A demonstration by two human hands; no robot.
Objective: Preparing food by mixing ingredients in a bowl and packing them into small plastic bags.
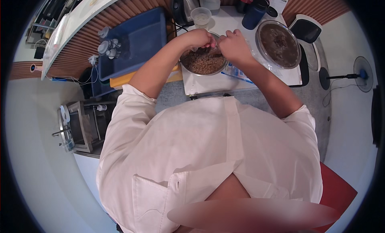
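Observation:
A round metal bowl (201,73) stands near the front of the white table, holding brown crumbly granules (203,63). Above its far side, my left hand (201,38) has its fingers pinched on what looks like a thin clear plastic bag (216,48). From the other side my right hand (234,46) grips the same clear plastic. Some brown material shows through the plastic between the hands. My fingers hide the bag's upper part and the bowl's far rim. Under my right forearm lies a blue-and-white printed packet (239,73).
Right of my hands sits a round container of dark brown liquid (278,45). Behind stand a dark blue bottle (254,16), a clear plastic cup (201,17) and an electric kettle (183,7). A large blue tub (135,40) is to the left. A fan (362,74) stands far right.

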